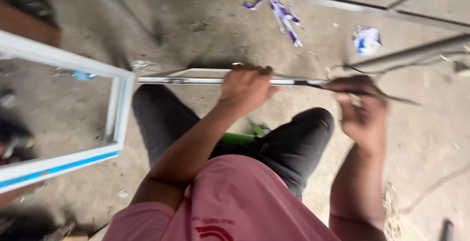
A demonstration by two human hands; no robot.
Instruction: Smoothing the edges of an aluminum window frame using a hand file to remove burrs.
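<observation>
Head view. We saw the left hand (245,88) wrapped over a long white frame bar (196,77), fingers curled and pressed down on its top edge. The bar ran level across the person's knees, its free end reaching out past the left hand toward the corner of a white window frame (115,118) lying on the concrete floor (196,21).

The right hand (362,111) sat just off the bar's other end, fingers closed in a pinch on a thin dark strip (387,95). The strip came out of the bar between the two hands, passed through the pinch and trailed beyond it. Motion blur hid the fingertips' exact hold.

A green object (240,137) showed between the legs, below the bar. Purple-and-white scraps (281,13) and a crumpled wad (367,40) lay on the floor beyond the bar.
</observation>
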